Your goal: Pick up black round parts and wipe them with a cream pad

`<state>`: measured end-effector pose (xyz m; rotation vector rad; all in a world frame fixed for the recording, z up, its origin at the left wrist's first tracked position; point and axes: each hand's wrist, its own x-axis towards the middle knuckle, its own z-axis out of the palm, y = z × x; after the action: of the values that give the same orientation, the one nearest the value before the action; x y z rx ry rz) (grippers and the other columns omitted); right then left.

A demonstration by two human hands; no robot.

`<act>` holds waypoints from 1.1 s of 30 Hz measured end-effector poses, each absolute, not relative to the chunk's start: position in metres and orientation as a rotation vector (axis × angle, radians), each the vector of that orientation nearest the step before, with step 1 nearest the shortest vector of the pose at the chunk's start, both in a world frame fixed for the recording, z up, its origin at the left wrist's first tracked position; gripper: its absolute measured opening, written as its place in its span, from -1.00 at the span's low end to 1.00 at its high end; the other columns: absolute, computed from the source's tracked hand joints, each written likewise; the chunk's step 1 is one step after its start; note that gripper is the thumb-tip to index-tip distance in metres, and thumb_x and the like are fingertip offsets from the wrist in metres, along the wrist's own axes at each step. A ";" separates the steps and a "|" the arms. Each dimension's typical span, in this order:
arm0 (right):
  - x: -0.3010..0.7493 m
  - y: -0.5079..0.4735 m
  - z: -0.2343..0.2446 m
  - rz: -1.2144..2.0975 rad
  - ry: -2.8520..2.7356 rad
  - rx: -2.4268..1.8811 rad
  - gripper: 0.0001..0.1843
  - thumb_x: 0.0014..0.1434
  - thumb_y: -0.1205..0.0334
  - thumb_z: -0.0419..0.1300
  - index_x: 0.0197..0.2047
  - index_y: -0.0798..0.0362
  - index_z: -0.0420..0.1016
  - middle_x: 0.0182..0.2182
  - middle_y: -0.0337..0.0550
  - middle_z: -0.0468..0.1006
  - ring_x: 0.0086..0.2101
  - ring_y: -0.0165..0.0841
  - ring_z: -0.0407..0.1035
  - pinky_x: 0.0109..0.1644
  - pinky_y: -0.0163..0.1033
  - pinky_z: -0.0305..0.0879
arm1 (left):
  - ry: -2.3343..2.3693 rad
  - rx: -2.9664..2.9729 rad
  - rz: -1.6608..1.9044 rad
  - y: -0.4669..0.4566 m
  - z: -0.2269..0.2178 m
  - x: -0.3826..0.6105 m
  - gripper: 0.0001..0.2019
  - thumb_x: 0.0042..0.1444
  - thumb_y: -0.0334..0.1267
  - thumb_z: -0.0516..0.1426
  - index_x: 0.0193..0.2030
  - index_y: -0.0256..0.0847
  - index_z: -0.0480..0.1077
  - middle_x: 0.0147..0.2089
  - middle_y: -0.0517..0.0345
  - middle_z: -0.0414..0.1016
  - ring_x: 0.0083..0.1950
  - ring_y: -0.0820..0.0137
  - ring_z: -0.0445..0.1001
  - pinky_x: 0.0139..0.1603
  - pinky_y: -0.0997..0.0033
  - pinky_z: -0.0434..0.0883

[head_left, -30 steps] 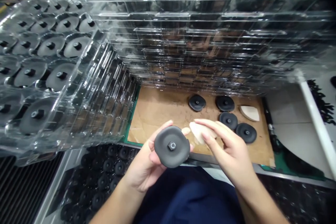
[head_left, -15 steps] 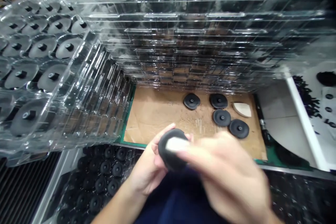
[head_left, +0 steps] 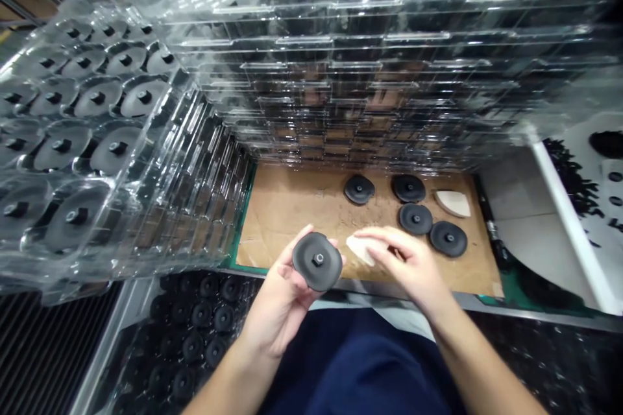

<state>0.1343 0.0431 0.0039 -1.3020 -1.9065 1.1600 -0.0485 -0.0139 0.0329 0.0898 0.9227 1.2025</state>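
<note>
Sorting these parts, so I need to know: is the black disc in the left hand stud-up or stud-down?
Stud-up: the black disc rests in the left hand, its central hex stud facing the camera.

Loose — five black discs point(head_left: 415, 218), two cream pieces point(head_left: 452, 203)

Nothing legible anywhere, at least from this view.

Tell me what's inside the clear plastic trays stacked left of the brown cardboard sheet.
The clear plastic trays hold rows of round black discs, each with a central bolt. Their undersides, and whatever lies in the lower trays, are hidden by the stack.
</note>
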 end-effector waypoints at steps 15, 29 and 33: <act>0.088 0.021 0.088 0.884 -2.127 -0.964 -0.72 0.27 0.38 -0.01 -0.10 0.18 0.51 -0.32 -0.09 0.61 -0.36 -0.31 0.44 -0.27 -0.20 0.34 | 0.968 0.102 1.148 -0.015 0.036 -0.047 -0.44 -0.30 -0.28 0.44 -0.05 0.00 0.52 -0.17 0.19 0.64 -0.20 0.40 0.59 -0.11 0.53 0.50; 0.124 0.016 0.101 0.876 -2.263 -1.046 -0.77 0.21 0.44 0.06 -0.12 0.13 0.49 -0.38 -0.21 0.57 -0.43 -0.40 0.37 -0.33 -0.27 0.21 | 0.787 0.206 1.107 -0.016 0.043 -0.049 -0.40 -0.38 -0.13 0.45 -0.07 -0.01 0.55 -0.10 0.13 0.64 -0.09 0.34 0.57 -0.06 0.51 0.46; 0.120 0.034 0.100 0.457 -2.309 -1.013 -0.69 0.26 0.43 -0.02 -0.14 0.13 0.55 -0.49 -0.19 0.49 -0.50 -0.36 0.25 -0.38 -0.20 0.09 | 0.799 0.181 1.094 -0.015 0.046 -0.044 -0.35 -0.36 -0.12 0.45 -0.01 -0.07 0.52 -0.09 0.16 0.62 -0.08 0.37 0.55 -0.02 0.53 0.43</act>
<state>0.1205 0.0337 0.1004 -1.0135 -2.3092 0.4574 -0.0440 -0.0154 0.0462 0.1812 0.7985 1.0938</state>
